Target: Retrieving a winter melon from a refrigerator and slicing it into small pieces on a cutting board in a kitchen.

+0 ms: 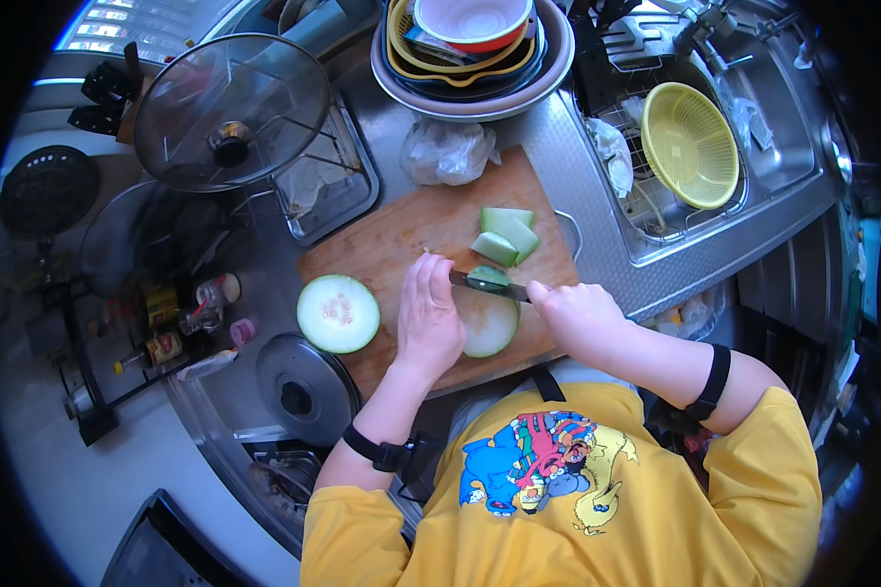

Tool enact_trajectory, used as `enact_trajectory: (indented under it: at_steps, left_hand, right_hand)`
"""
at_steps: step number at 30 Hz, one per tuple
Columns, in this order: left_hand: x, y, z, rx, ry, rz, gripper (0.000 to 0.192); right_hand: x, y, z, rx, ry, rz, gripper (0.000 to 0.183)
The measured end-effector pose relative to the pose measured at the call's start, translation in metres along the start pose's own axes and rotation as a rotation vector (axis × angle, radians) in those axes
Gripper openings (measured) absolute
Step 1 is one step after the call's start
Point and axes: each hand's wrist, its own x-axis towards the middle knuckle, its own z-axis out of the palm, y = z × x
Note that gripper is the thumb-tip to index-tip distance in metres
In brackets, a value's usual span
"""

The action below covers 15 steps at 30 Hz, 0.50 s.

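Observation:
My right hand (580, 315) grips the handle of a kitchen knife (514, 289), its blade pointing left across a wooden cutting board (382, 227). Under and below the blade lies a pale slice of winter melon (490, 332) with green rind. My left hand (429, 315) holds the slice's left side, fingertips close to the knife tip; its thumb is hidden. A green-skinned piece (489, 276) shows at the blade's far side. Several cut melon chunks (510, 233) sit together farther back. A round melon piece (338, 314), seeds showing, rests at the board's left edge.
Behind the board are a knotted plastic bag (448, 152) and stacked bowls (477, 95). A glass lid (231, 110) stands over a metal tray (367, 198) at back left. Another lid (305, 389) lies near left. A yellow colander (690, 147) sits by the sink (778, 154).

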Motion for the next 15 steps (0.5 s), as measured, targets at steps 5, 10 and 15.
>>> enact_trajectory:
  at_steps: [5,10,15]
  left_hand:
    - [0.009,-0.006,-0.006,0.025,-0.122,0.004,0.058]
    - [0.013,0.001,-0.020,-0.137,-0.055,-0.054,0.070]
    - [-0.008,0.029,-0.028,-0.078,-0.075,0.076,0.088]
  right_hand:
    - [0.016,0.017,0.013,-0.010,-0.039,-0.003,0.018]
    - [0.020,0.033,0.019,0.111,0.016,0.005,0.015]
    - [0.014,0.046,0.023,0.232,0.107,0.034,0.015]
